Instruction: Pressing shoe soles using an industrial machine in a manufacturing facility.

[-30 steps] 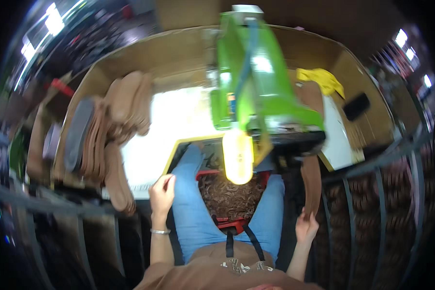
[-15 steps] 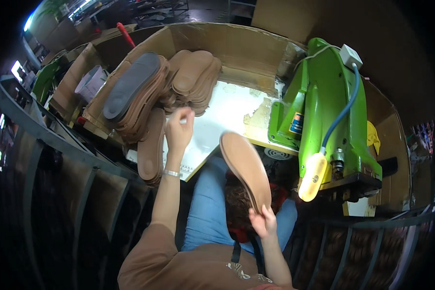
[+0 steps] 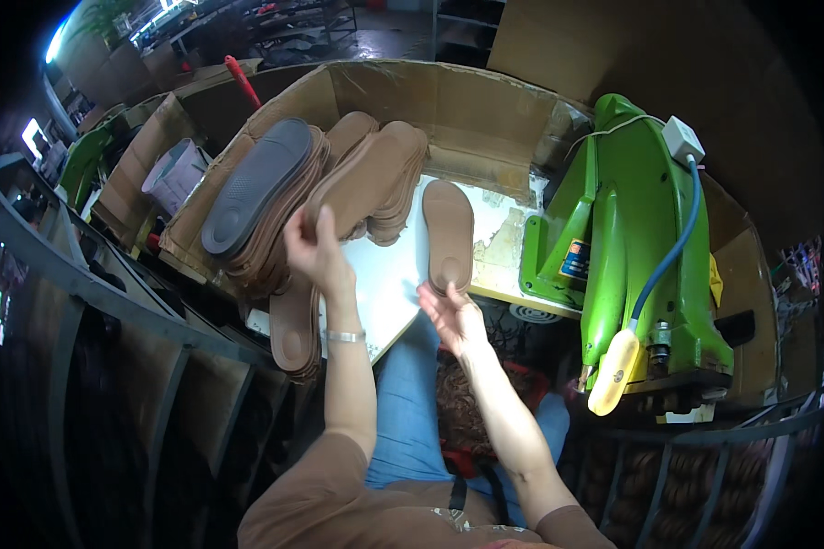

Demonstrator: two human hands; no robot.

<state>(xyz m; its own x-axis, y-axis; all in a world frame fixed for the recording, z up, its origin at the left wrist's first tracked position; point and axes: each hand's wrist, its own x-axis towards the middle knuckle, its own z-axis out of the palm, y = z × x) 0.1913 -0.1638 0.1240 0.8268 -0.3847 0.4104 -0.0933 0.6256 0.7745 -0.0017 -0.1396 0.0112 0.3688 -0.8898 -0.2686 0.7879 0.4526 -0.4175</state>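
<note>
My left hand (image 3: 320, 256) grips the near end of a brown insole (image 3: 366, 178), thumb on one side and fingers on the other. That insole slants over a pile of brown insoles (image 3: 395, 206). Another brown insole (image 3: 449, 229) lies lengthwise on the white tabletop (image 3: 375, 279). At its near end is my right hand (image 3: 453, 320), fingers spread and the thumb by the insole's edge. Left of my left hand, a dark grey insole (image 3: 258, 183) tops a second stack. More brown insoles (image 3: 293, 334) overhang the table's near left edge.
A green machine (image 3: 645, 229) stands on the right, with a yellow lamp (image 3: 613, 371) on a blue cable hanging before it. Cardboard walls (image 3: 467, 101) edge the table's back. Curved metal racks flank me. Below the table, a red container (image 3: 467, 462) holds brown scraps.
My right hand has moved forward and its insole now lies on the tabletop. My left hand has closed on another insole, which now slants over the pile.
</note>
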